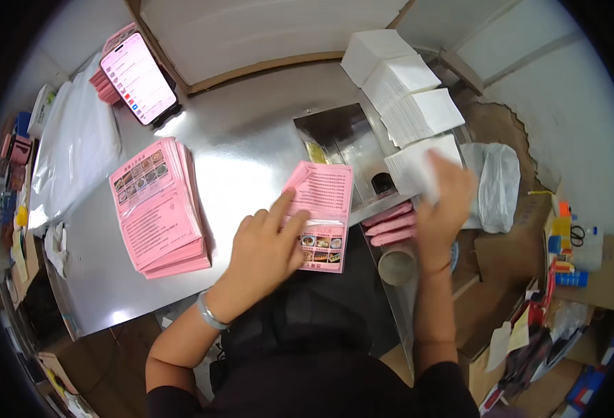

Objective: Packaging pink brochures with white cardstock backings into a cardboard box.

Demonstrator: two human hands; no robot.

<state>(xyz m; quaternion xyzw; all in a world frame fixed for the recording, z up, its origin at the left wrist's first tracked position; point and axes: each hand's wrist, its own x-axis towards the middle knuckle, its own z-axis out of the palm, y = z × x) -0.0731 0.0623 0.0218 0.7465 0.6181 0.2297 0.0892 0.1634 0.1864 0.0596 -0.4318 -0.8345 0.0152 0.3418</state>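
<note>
My left hand (pixel 268 240) holds a pink printed packet (pixel 333 188) near the table's front edge, its fingers bent across the front. A slit with white showing runs across the packet's middle, and small food pictures fill its lower half. At the right, my right hand (pixel 449 198) is blurred by motion. Its fingers are closed on a white paper napkin (pixel 422 177) at the nearest of the napkin stacks (pixel 418 115). A tall pile of the same pink packets (pixel 160 223) lies left of my left hand.
A phone (pixel 138 80) with a lit screen leans on pink packets at the back left, beside clear plastic bags (pixel 77 146). Folded pink packets (pixel 392 224) and a round tube (pixel 396 267) sit below my right hand. A dark recess (pixel 331 125) interrupts the metal table (pixel 237 118).
</note>
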